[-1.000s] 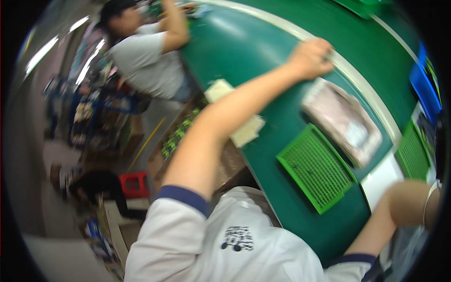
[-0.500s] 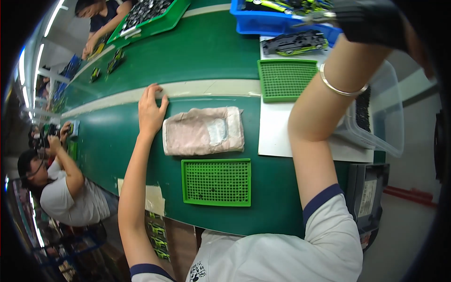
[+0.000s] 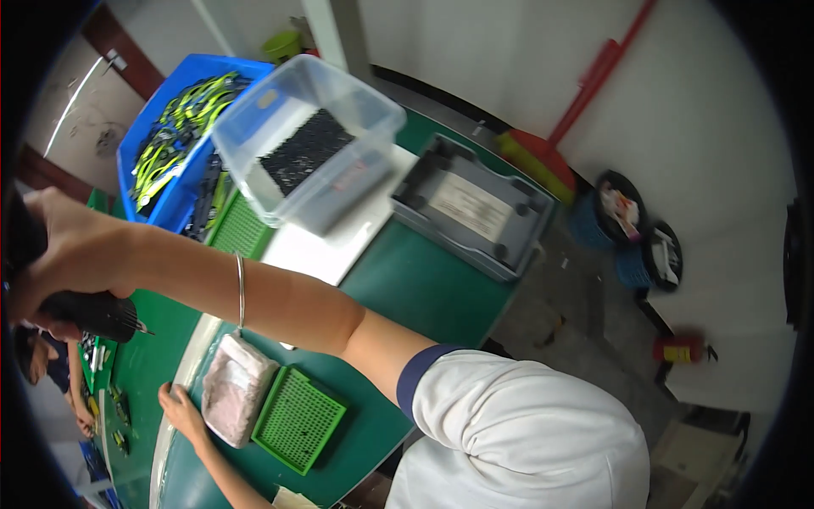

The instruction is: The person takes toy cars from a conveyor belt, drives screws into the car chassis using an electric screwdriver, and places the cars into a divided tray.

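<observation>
My right arm, with a silver bangle [image 3: 241, 293] on it, reaches across to the left. At the left edge my right hand [image 3: 68, 254] is wrapped around a black electric screwdriver [image 3: 93, 316], partly cut off by the dark rim, its thin metal tip above the bench. Lower down, my left hand [image 3: 181, 411] rests on the green bench with fingers apart, holding nothing. Beside it lies a pinkish-white padded block [image 3: 229, 394] with a hollow top. A green perforated tray [image 3: 298, 420] holds a place right of that block.
A clear plastic bin [image 3: 339, 187] contains small black parts. Near it are a blue crate [image 3: 199, 64] of yellow-green and black pieces, another green perforated tray [image 3: 240, 225] and a grey tray [image 3: 471, 208]. A co-worker [image 3: 64, 365] sits across the bench. Baskets [image 3: 619, 208] stand on the floor.
The view has swung right, showing the floor and wall. My right hand with the screwdriver now appears at the left instead of the upper right. My left hand stays by the padded block.
</observation>
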